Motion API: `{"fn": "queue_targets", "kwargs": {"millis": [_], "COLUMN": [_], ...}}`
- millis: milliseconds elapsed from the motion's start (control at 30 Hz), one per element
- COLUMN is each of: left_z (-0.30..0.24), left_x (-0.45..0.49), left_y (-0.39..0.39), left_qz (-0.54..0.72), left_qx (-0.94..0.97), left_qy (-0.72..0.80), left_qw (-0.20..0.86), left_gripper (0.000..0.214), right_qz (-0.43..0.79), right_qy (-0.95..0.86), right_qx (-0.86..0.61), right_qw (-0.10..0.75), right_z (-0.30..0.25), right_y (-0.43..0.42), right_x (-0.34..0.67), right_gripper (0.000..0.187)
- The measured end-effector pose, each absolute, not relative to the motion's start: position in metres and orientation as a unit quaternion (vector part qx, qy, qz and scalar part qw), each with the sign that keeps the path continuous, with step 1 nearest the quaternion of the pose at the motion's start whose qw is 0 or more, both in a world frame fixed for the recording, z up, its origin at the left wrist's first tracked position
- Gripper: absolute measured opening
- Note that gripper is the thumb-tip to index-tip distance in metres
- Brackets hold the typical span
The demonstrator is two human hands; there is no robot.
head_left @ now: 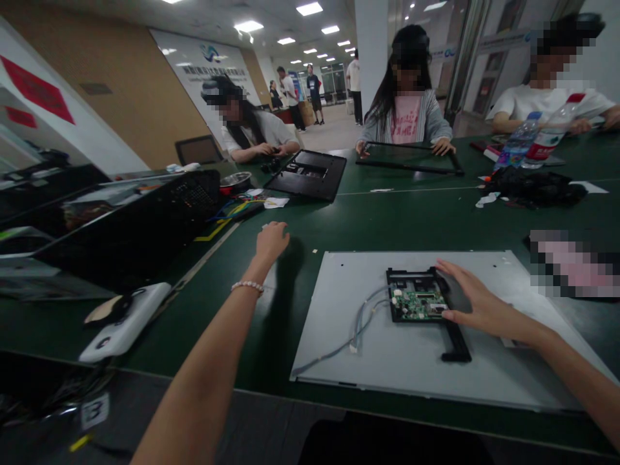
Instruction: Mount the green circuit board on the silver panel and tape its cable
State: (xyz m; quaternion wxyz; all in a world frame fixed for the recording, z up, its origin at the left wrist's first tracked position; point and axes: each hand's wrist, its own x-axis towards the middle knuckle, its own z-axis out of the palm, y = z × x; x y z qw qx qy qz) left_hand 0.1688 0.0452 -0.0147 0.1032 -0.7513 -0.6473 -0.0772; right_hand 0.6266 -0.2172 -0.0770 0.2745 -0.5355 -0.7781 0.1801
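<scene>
A flat grey metal panel (339, 336), like the back of a display, lies on the green table in front of me. On it sits a black plastic bracket (455, 342) carrying a green circuit board (416, 303). Grey cables (358, 323) run from the board's left side across the panel. My right hand (477, 303) spans the bracket's right side, thumb at the board's near corner and fingers at the far edge. Left of the panel, my left hand (272, 242) is over the table with fingers loosely bent and nothing visible in it.
Computer housings (121, 226) and a white device (126, 323) stand at the left. Across the table lie a black back cover (310, 174), a black frame (411, 161) under a co-worker's hands, bottles (547, 132) and a black plastic bag (533, 187). A phone-like object (576, 265) lies right.
</scene>
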Motion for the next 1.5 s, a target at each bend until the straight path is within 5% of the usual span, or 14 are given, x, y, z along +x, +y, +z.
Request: {"fn": "queue_targets", "kwargs": {"millis": [1133, 1500], "left_z": [-0.003, -0.017], "left_x": [0.129, 0.147], "left_y": [0.084, 0.071], "left_qz": [0.118, 0.082], "left_qx": [-0.756, -0.716], "left_qy": [-0.635, -0.675], "left_qw": [0.104, 0.160], "left_gripper": [0.029, 0.037], "right_qz": [0.154, 0.159], "right_qy": [-0.788, -0.792], "right_qx": [-0.541, -0.534], "right_qw": [0.252, 0.250], "right_z": [-0.077, -0.077], "right_y": [-0.216, -0.213], "right_x": [0.626, 0.627], "right_gripper": [0.084, 0.084]}}
